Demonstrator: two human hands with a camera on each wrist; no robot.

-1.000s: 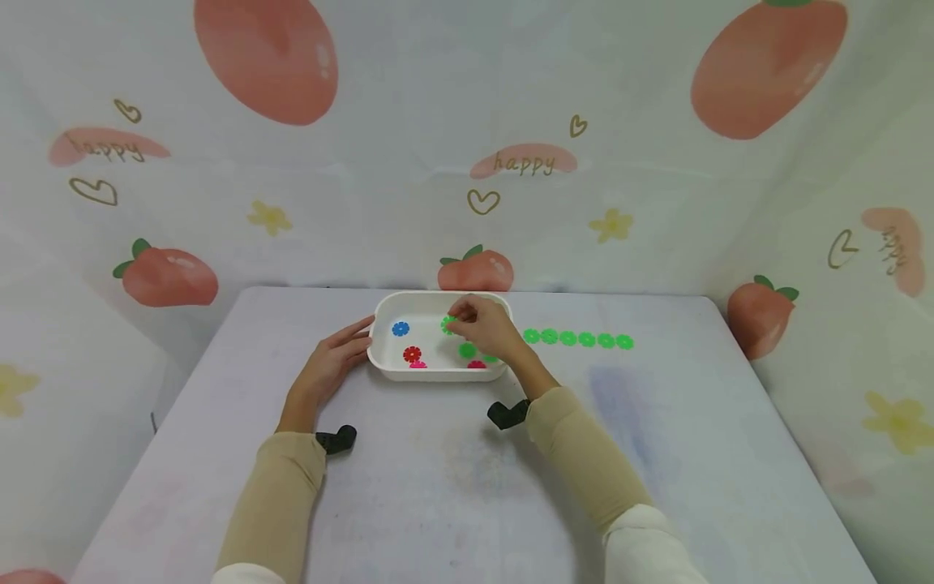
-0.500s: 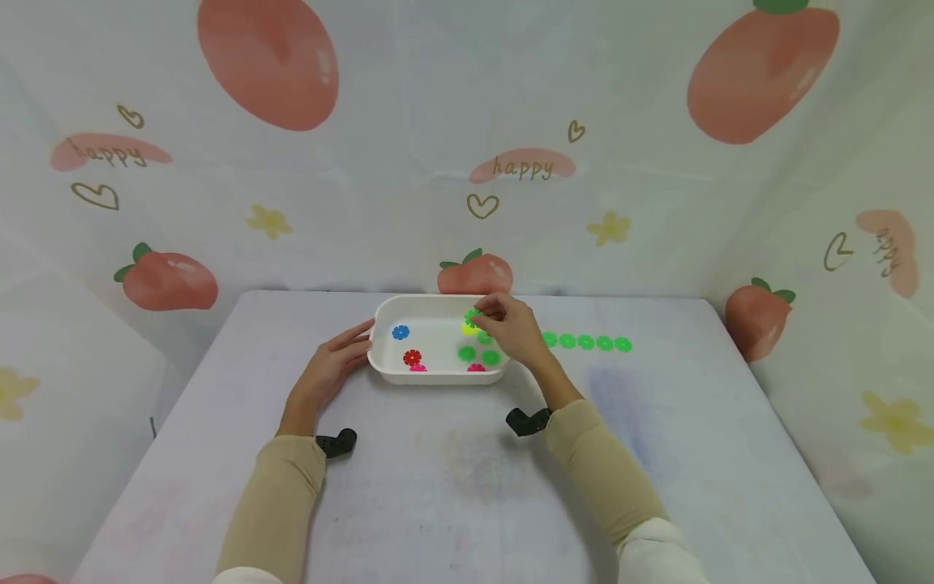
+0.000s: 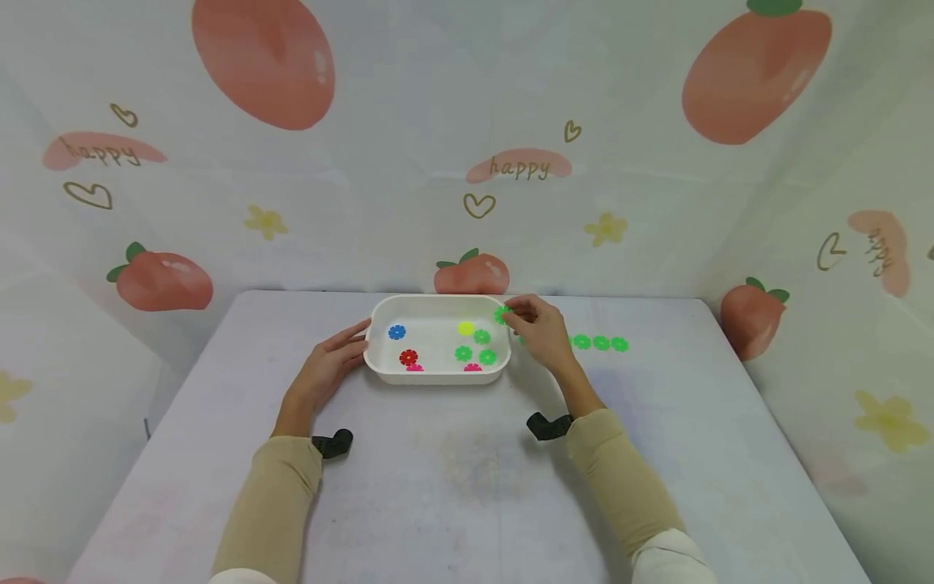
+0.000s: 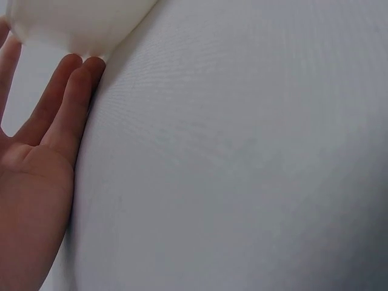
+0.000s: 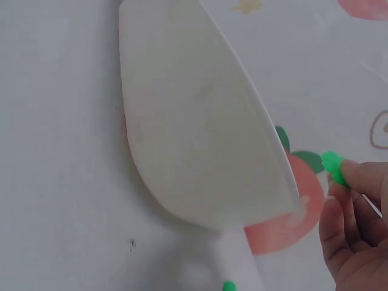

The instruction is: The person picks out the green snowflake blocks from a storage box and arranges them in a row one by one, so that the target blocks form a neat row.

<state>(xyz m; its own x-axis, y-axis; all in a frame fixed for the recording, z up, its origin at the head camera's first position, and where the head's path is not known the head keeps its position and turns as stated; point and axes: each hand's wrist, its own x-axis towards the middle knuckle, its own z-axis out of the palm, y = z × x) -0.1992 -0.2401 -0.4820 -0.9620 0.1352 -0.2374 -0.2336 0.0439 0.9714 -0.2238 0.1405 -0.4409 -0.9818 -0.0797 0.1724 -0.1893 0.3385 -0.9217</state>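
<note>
A white tray (image 3: 436,378) stands near the back of the table. My left hand (image 3: 325,369) rests on its left end; in the left wrist view the extended fingertips (image 4: 94,63) touch the tray's outer wall. Between the thumb and fingers of my right hand (image 3: 541,331) is a green flower-shaped disc (image 3: 502,315), pinched upright over the tray's right end. The right wrist view shows this disc (image 5: 333,168) held in the air beside the tray. Inside lie a blue disc (image 3: 396,332), a red disc (image 3: 408,358), a yellow disc (image 3: 465,328), several green discs (image 3: 463,354) and pink discs (image 3: 473,368).
A row of green discs (image 3: 601,344) lies on the table (image 3: 452,487) right of the tray, partly hidden by my right hand. A patterned cloth backdrop (image 3: 394,203) rises behind the table's back edge and along both sides.
My right hand has lifted the green disc from inside the tray and moved right with it to the tray's right end. The left hand has stayed at the tray's left end.
</note>
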